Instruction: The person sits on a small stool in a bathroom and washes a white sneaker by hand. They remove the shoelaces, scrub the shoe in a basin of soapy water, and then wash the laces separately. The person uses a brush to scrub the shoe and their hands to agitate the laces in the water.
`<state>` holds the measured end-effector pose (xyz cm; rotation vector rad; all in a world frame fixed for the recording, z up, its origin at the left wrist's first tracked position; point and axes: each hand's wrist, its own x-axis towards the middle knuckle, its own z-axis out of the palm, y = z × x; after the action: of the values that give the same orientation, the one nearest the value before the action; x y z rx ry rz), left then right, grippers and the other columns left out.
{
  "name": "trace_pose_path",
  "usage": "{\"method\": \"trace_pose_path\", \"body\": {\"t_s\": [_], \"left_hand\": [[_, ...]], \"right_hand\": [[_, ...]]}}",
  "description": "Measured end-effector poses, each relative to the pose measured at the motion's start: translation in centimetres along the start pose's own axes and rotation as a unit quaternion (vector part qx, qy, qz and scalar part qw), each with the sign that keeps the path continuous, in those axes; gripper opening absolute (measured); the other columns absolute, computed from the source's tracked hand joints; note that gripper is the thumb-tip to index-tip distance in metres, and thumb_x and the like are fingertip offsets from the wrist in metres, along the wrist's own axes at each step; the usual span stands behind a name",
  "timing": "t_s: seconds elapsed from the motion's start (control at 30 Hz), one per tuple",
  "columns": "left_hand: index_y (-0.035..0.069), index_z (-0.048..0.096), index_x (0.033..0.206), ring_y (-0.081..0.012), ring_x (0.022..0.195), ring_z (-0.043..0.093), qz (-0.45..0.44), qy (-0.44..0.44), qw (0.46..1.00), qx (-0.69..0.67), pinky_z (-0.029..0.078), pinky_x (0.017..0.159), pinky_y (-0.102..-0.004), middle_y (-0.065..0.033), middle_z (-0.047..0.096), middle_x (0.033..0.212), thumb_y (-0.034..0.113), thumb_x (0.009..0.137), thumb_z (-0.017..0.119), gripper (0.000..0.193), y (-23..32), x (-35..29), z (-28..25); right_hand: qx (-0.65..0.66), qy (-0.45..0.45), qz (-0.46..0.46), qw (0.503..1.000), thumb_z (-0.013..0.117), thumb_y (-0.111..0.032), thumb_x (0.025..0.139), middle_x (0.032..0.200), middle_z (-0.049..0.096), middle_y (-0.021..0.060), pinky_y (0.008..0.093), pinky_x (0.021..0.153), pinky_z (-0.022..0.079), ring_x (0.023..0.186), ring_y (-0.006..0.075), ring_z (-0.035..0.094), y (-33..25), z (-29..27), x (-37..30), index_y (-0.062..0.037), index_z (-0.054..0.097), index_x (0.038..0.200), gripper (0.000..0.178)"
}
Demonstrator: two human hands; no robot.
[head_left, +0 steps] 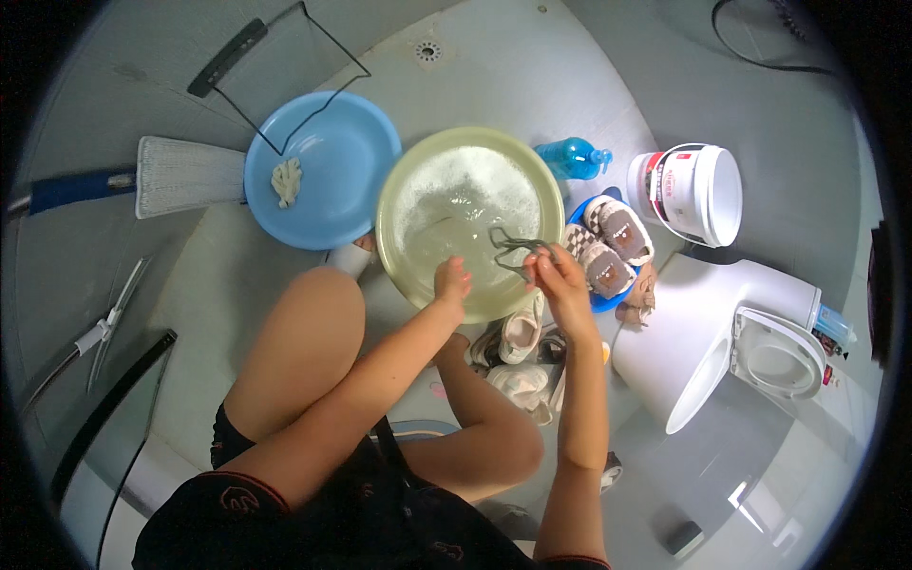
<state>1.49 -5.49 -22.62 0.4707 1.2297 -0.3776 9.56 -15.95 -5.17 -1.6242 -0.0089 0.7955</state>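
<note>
A yellow-green basin of cloudy, foamy water stands in front of me. My right hand is at its right rim, fingers closed on dark, wet-looking shoelaces that hang in loops over the water. Near the basin's near side is my left hand, its fingers loosely apart with nothing visible in them. Just below the basin sit several light-coloured shoes. To the right, checkered slippers with brown patches lie in a small blue basin.
A light blue basin at the left contains a crumpled whitish cloth. Beyond the right rim are a blue pump bottle, a white bucket on its side and a white toilet. A floor drain lies at the far side.
</note>
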Motion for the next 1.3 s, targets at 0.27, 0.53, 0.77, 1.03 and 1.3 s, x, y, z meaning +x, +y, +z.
{"method": "trace_pose_path", "body": {"t_s": [0.27,0.53,0.77,1.03,1.3], "left_hand": [[0.018,0.045,0.137,-0.0194,0.13,0.04,0.027,-0.174,0.982,-0.069,0.03,0.106,-0.039,-0.0045,0.044,0.142,0.051,0.092,0.047,0.056,3.5,-3.2,2.2],[0.017,0.058,0.115,-0.0177,0.099,0.058,-0.021,-0.328,0.934,-0.143,0.043,0.09,-0.0344,-0.0027,0.064,0.111,0.04,0.1,0.043,0.031,4.0,-1.1,-0.6],[0.014,0.057,0.102,-0.0112,0.077,0.057,-0.004,-0.057,0.998,0.024,0.045,0.071,-0.0281,0.0009,0.064,0.09,0.031,0.101,0.04,0.024,0.4,5.1,-4.9],[0.009,0.056,0.096,-0.0105,0.061,0.05,0.024,0.063,0.997,0.021,0.045,0.058,-0.0253,-0.0051,0.064,0.082,0.026,0.102,0.039,0.026,-2.8,6.0,-6.0],[0.012,0.058,0.097,-0.0107,0.059,0.051,0.011,0.05,0.999,0.002,0.043,0.056,-0.0256,-0.0021,0.062,0.078,0.029,0.097,0.044,0.022,-2.2,6.9,-6.0]], "right_hand": [[-0.002,0.013,-0.06,0.998,0.05,-0.023,0.097,0.075,0.054,0.0028,0.0247,0.062,0.041,0.068,0.0109,0.049,-7.2,0.6,-4.6,-0.0027,0.057,0.087,0.023],[-0.284,0.016,0.023,0.958,0.058,-0.015,0.089,0.089,0.061,0.0109,0.029,0.059,0.049,0.069,0.0175,0.061,3.7,1.8,0.6,-0.0045,0.061,0.11,0.024],[-0.36,0.135,-0.011,0.923,0.065,-0.009,0.076,0.107,0.062,0.0221,0.0409,0.085,0.048,0.096,0.0331,0.061,16.4,-2.8,10.3,-0.0057,0.052,0.126,0.052],[-0.542,0.129,0.081,0.827,0.068,-0.024,0.075,0.131,0.049,0.0228,0.0451,0.098,0.042,0.124,0.0389,0.044,24.7,6.2,21.7,-0.0085,0.054,0.125,0.055],[-0.688,-0.161,0.03,0.707,0.066,-0.027,0.079,0.12,0.057,0.0131,0.0437,0.089,0.048,0.107,0.0324,0.058,26.1,3.6,20.0,-0.0129,0.062,0.112,0.036]]}}
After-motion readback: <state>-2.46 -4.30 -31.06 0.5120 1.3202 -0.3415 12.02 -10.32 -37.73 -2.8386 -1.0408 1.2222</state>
